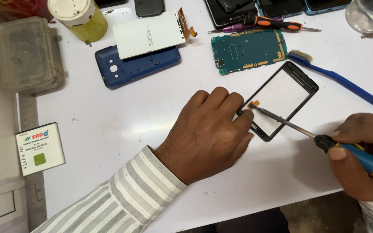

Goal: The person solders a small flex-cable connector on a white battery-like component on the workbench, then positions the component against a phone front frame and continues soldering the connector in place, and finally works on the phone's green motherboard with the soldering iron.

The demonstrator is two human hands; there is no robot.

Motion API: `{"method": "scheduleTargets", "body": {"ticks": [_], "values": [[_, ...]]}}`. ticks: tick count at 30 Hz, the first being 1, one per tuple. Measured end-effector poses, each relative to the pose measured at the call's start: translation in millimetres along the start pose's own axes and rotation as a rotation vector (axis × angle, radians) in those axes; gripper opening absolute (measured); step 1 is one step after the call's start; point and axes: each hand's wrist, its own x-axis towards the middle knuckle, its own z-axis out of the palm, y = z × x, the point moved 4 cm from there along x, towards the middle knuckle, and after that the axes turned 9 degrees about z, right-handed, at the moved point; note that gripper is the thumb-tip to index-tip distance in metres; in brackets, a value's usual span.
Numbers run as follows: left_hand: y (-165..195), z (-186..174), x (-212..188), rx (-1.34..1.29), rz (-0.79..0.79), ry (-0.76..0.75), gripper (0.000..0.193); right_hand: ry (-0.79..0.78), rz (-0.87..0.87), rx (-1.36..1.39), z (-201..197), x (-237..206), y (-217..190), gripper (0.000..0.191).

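Observation:
My left hand (208, 131) lies palm down on the white table (152, 108), its fingertips pressing the near corner of a black-framed touch glass panel (301, 77). A small orange flex tab (253, 104) sits at that corner. My right hand (361, 155) grips a soldering iron (324, 140) with a blue and yellow handle; its metal tip touches the orange tab right beside my left fingertips.
A green circuit board (248, 51), a blue toothbrush (342, 80), a blue phone back cover (137, 67) under a white display panel (148, 33), a phone battery (39, 148), a screwdriver (277, 23), a plastic box (29, 54), a round tub (79, 17) and several phones lie around.

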Motion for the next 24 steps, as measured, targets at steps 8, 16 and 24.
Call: {"method": "scheduleTargets", "body": {"ticks": [8, 16, 24], "values": [[0.2, -1.1, -0.3, 0.003, -0.002, 0.008, 0.029, -0.018, -0.057, -0.029, -3.7, -3.6, 13.1, 0.024], [0.0, -0.1, 0.4, -0.006, -0.004, 0.006, 0.03, 0.002, -0.056, -0.017, -4.6, -5.5, 15.9, 0.026], [0.9, -1.6, 0.2, -0.007, 0.001, 0.015, 0.029, 0.016, -0.037, 0.001, -4.2, -6.2, 10.2, 0.027]]}}
